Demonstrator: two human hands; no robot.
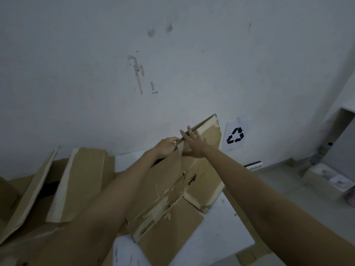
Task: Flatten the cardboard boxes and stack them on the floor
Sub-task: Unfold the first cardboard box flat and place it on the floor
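Two bare hands are working the raised far edge of a partly flattened cardboard box (pixel 172 191) on a white surface against a wall.

The left hand (pixel 166 146) is curling closed around the box's upper edge; the right hand (pixel 193 144) is lying open, fingers spread, palm pressing on the tilted panel just beside it (a recycling sign (pixel 235 135) is hanging on the wall behind); the box is resting between the arms, flaps splayed toward the camera, and more opened boxes (pixel 76 183) are standing to the left; pressing along the crease while the gripping hand is steadying the edge looks the cleanest way to fold it flat; the floor stack is not visible.
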